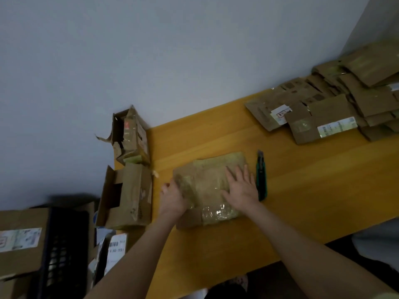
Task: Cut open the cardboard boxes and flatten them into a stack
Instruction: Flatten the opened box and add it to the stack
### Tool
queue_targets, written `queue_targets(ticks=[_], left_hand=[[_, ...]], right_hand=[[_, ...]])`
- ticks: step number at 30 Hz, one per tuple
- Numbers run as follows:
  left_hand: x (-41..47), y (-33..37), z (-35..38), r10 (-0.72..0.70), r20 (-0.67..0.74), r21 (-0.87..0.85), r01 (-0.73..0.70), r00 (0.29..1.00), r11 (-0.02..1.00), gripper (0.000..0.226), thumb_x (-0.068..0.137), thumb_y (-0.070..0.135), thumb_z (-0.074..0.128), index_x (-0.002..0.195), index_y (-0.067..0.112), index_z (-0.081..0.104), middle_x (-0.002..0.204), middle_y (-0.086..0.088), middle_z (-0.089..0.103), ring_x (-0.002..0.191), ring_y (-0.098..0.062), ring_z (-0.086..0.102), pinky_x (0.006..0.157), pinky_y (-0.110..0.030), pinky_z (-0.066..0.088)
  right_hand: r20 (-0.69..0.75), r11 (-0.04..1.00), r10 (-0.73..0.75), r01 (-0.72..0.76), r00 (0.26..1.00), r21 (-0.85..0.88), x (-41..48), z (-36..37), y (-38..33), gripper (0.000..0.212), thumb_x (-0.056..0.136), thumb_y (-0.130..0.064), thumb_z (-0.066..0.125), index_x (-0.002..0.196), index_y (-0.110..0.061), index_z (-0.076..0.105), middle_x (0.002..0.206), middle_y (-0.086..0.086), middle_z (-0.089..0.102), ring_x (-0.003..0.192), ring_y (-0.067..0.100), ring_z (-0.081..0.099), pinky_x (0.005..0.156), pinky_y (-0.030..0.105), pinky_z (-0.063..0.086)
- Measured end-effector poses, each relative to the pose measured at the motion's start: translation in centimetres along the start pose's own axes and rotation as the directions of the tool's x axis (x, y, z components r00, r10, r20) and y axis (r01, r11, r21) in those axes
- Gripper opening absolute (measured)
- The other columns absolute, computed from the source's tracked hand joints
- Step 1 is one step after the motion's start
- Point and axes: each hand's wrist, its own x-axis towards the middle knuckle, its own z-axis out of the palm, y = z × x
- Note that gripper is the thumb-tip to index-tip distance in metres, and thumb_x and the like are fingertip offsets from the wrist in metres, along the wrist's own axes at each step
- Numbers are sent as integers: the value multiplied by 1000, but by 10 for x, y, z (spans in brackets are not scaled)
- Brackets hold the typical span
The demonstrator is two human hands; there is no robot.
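Note:
A flattened brown cardboard box (205, 180) with clear tape lies on the yellow wooden table (302, 180) in front of me. My right hand (241, 188) presses flat on its right half, fingers straight and spread. My left hand (172, 198) is at the box's left edge, its fingers curled over that edge. A green and black utility knife (261, 175) lies on the table just right of the box, untouched. A stack of flattened boxes (336, 104) sits at the far right of the table.
Two opened, unflattened cardboard boxes (127, 195) (130, 137) stand at the table's left edge by the wall. A dark plastic crate (62, 251) and more boxes with labels (19, 238) sit lower left, beyond the table.

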Motion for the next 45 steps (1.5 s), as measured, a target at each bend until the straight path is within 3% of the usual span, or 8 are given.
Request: queue_targets(ticks=[4,6,12,24,29,35,39,45], left_hand=[[18,12,18,444,-90,224,-416,892,881,72,98,28,46,155,18,2,162,-3,3,149,-25,0,120,-40,7],[32,17,31,505,-24,303,-475,863,826,68,101,40,35,154,26,-5,162,2,-7,149,-24,-8,119,-44,-3],[59,-1,80,517,-12,434,-462,856,774,62,96,57,8,151,35,-9,158,8,-16,148,-25,-11,117,-54,-3],[63,-3,90,547,-63,388,-485,835,784,65,94,57,19,154,30,18,161,0,15,148,-30,13,115,-60,14],[64,-5,89,528,-1,441,-474,849,762,66,93,58,2,153,32,-5,161,1,-9,149,-28,-6,117,-57,0],[21,-29,98,509,-60,419,-441,859,794,62,98,53,14,153,27,21,161,-5,13,148,-28,12,115,-62,11],[17,-29,97,495,-40,421,-434,868,796,63,96,55,10,154,29,13,162,-3,4,149,-28,5,116,-62,7],[20,-31,103,516,-81,415,-442,853,796,63,96,53,22,153,26,24,161,-6,14,148,-29,14,114,-63,14]], right_hand=[[-56,993,-74,68,996,-100,22,11,-7,80,91,-67,31,151,-33,-10,159,5,-17,144,33,-21,112,49,-14],[-20,983,-109,105,994,-151,34,19,-8,78,90,-71,23,150,-37,-13,158,4,-21,144,33,-21,111,53,-15],[-11,969,-133,128,991,-213,50,60,2,69,86,-72,0,143,-40,-23,155,3,-27,143,33,-25,109,62,-17],[-75,961,-115,92,990,-261,54,74,6,73,82,-74,-4,143,-40,-25,156,3,-24,145,35,-19,108,61,-22],[-72,955,-119,94,990,-281,54,74,4,70,83,-73,-3,141,-41,-26,154,2,-26,145,34,-19,108,60,-22],[-29,960,-151,140,988,-242,39,68,3,59,95,-61,5,143,-38,-21,159,6,-19,144,32,-22,113,57,-15],[-23,952,-172,160,985,-260,6,77,9,68,87,-65,-9,148,-34,-13,158,7,-17,143,31,-23,113,55,-17],[-91,955,-183,156,979,-251,5,82,10,69,92,-64,10,152,-28,17,159,12,11,146,35,8,115,61,11]])
